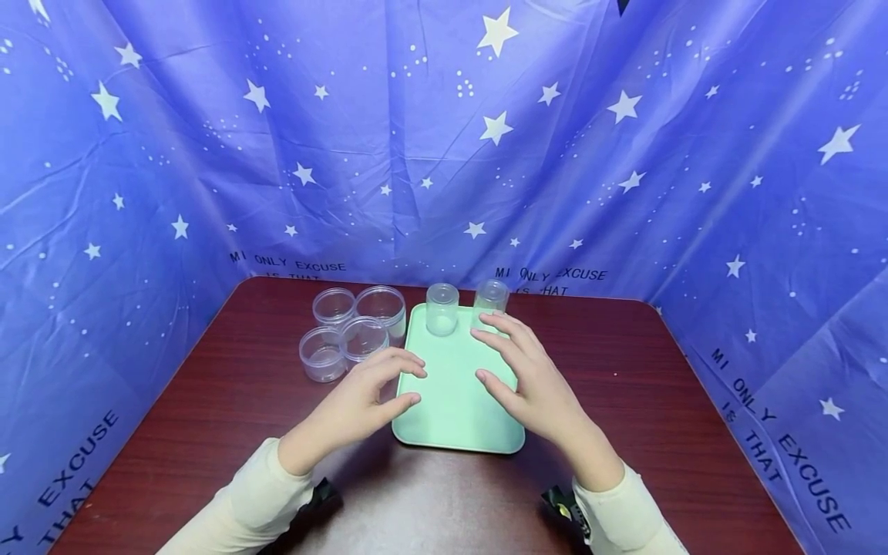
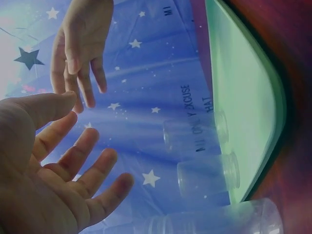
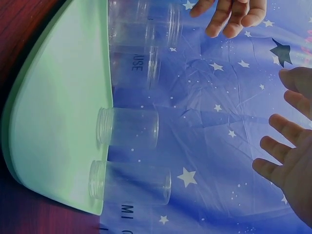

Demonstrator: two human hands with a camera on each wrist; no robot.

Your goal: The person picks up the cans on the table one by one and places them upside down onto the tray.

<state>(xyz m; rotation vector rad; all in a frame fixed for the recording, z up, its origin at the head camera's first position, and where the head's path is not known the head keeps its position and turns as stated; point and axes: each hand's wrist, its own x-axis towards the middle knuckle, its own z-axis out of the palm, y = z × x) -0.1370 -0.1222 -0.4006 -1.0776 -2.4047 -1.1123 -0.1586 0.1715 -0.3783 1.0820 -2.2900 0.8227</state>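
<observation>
A light green tray lies on the table. Two clear plastic jars stand at its far end: the left jar and the right jar. In the right wrist view both have their ridged ends down on the tray. My left hand, fingers spread and slightly bent, hovers over the tray's left edge, holding nothing. My right hand is above the tray's right side with loosely bent fingers. Its fingertips overlap the right jar in the head view, while the right wrist view shows them apart from the jars.
Several clear round containers stand close together left of the tray, partly behind my left hand. The dark red-brown table has a blue star-patterned curtain around its back and sides.
</observation>
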